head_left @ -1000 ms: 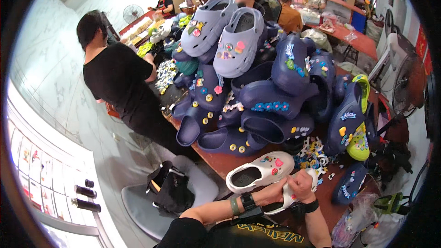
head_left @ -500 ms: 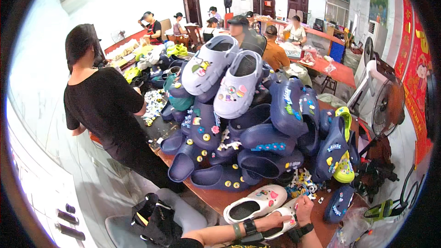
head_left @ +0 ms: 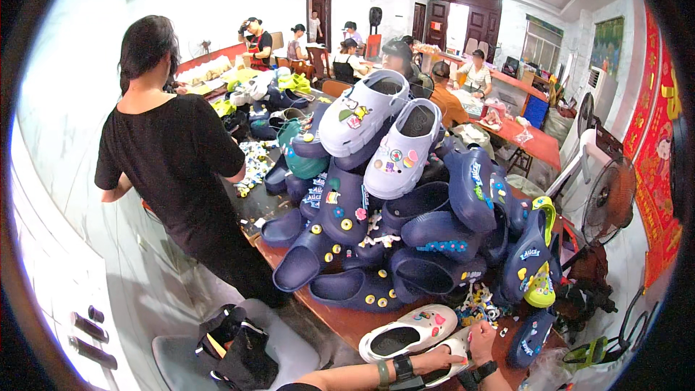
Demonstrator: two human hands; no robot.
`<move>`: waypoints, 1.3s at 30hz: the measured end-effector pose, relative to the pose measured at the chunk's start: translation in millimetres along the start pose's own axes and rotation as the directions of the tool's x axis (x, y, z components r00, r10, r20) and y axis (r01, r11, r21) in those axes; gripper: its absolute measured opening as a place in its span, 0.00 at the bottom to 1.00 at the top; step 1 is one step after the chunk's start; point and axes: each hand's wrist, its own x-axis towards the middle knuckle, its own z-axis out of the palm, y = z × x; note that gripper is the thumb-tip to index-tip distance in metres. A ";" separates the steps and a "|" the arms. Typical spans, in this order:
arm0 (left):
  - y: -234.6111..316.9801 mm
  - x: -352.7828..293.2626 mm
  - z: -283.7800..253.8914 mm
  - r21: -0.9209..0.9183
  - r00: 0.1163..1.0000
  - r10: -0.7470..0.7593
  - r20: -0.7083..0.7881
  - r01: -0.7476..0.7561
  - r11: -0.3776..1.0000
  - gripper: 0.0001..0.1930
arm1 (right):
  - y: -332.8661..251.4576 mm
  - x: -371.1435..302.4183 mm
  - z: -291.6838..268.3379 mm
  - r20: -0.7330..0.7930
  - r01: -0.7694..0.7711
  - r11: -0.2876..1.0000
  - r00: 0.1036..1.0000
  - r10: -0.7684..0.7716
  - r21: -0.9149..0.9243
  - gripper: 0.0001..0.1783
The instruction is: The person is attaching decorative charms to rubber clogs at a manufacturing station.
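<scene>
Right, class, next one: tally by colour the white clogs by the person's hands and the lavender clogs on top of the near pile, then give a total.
White clogs, by the left hand and right hand: 2
Lavender clogs, on top of the near pile: 2
Total: 4

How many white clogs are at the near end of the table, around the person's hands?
2: one white clog lies just beyond the left forearm; the second clog is at the left hand and right hand, partly covered. Others could be hidden.
</scene>
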 end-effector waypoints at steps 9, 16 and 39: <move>-49.8 35.7 5.6 -0.208 0.996 0.049 -0.078 -0.064 0.976 0.15 | 9.4 80.6 -46.1 -0.115 0.138 0.945 0.977 -0.179 -0.298 0.20; -17.8 14.8 13.4 -0.175 0.975 0.082 -0.205 -0.119 0.977 0.11 | 7.3 61.8 -48.6 0.064 0.519 0.688 0.819 -0.570 -0.507 0.04; -3.8 5.2 0.8 -0.341 0.999 0.037 0.005 -0.033 0.940 0.21 | 25.8 -44.9 -49.9 0.379 0.570 0.757 0.809 -0.450 -0.320 0.18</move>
